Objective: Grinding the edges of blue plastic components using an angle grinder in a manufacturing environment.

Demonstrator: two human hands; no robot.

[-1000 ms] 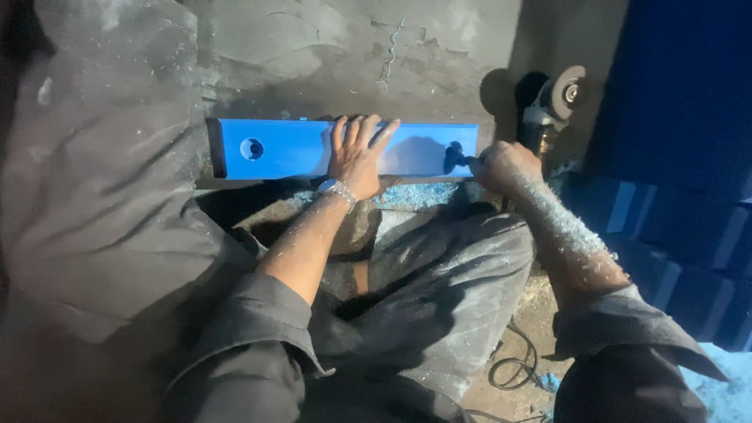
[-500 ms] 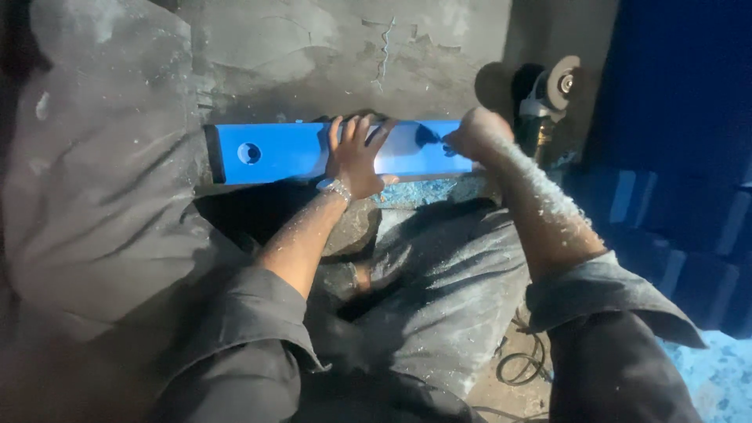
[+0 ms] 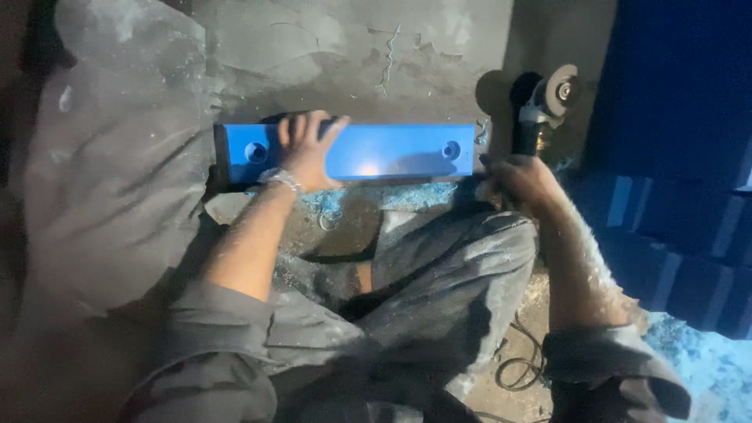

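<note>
Your left hand (image 3: 305, 153) lies flat, fingers spread, on the long blue plastic bar with round holes (image 3: 392, 151), which rests on the dusty grey floor (image 3: 329, 47) before your knees. Your right hand (image 3: 523, 182) is wrapped tight round the black angle grinder (image 3: 539, 106), just beside the bar's end. If the bar slips on the loose blue shavings (image 3: 329, 205), the disc could reach your fingers.

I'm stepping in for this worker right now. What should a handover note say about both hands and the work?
Left hand: flat on the blue bar, pressing it to the floor, near its left hole.
Right hand: gripping the angle grinder, disc up, just off the bar's right end.
Done: blue shavings lie along the bar's near edge.
Left: cannot tell from this view; the grinder is off the bar.
</note>
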